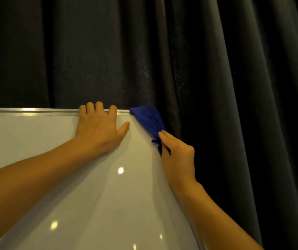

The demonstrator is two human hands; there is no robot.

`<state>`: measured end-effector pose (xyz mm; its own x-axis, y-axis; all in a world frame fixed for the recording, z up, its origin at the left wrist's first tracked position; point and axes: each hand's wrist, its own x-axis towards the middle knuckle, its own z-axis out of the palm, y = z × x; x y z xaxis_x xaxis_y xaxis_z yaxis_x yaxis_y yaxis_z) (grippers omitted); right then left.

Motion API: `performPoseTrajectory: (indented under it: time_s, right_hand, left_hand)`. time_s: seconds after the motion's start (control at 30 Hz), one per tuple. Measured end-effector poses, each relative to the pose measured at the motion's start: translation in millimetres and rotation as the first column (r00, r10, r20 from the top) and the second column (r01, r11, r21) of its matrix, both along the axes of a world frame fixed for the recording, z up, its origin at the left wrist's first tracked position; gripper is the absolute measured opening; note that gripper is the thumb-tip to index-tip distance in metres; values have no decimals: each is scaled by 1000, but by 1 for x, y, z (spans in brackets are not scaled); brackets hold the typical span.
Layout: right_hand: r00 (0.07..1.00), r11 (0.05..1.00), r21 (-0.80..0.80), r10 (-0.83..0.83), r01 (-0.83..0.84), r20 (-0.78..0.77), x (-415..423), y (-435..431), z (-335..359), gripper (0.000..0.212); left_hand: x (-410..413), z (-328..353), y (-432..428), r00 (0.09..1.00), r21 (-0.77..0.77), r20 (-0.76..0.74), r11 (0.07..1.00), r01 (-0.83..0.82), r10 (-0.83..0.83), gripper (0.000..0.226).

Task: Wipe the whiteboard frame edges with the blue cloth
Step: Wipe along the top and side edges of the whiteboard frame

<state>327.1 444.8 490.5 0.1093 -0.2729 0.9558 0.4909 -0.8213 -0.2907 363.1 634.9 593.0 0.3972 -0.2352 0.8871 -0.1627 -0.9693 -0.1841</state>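
Nearest the camera, two bare forearms reach up and away across the glossy whiteboard (pixel 90 195), whose pale surface carries a few small bright reflections of light. The left arm crosses the board from the lower left; the right arm runs up along the board's right edge.

Farther up, the right hand (pixel 178 150) pinches the lower end of the blue cloth (pixel 148 120) between thumb and nearly straight fingers, right at the board's right edge. The cloth stretches from this hand up and to the left, wrapped over the top right corner of the board and covering the corner itself.

Just left of the cloth, the left hand (pixel 99 127) lies palm-down on the board, thumb spread out toward the cloth but apart from it. Its four fingers hook over the silver frame (pixel 36 111) along the top edge, gripping it.

Behind everything hangs a dark curtain (pixel 216 69) in deep vertical folds.
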Motion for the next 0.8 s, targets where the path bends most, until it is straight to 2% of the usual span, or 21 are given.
performPoseTrajectory:
  time_s: [0.1, 0.2, 0.27, 0.4, 0.5, 0.57, 0.8]
  right_hand:
    - [987, 985, 78, 156, -152, -39, -4, -5, 40, 22]
    - [984, 994, -84, 55, -70, -171, 6, 3, 96, 46]
    - [974, 990, -136, -7, -25, -227, 13, 7, 104, 58]
    - [961, 983, -181, -23, -29, -277, -5, 7, 32, 56]
    - [955, 991, -107, 51, -86, -293, -39, 4, -39, 55]
    - [946, 992, -75, 68, -97, -318, -52, -2, -55, 54]
    - [913, 986, -82, 104, -148, -395, -21, -7, 57, 54]
  left_hand:
    - [-1, -5, -2, 999, -1, 11, 999, 46, -46, 84]
    - [-4, -15, -10, 998, 12, 22, 998, 65, -66, 88]
    - [-2, -28, -14, 996, 33, 28, 996, 83, -84, 88]
    - [2, -52, -11, 995, 52, -13, 994, 99, -98, 94]
    - [-2, -63, -15, 995, 74, -31, 993, 94, -92, 102]
    - [-7, -66, -20, 994, 62, -44, 992, 107, -104, 106]
    - [-20, -66, -34, 997, 67, -51, 996, 62, -58, 108]
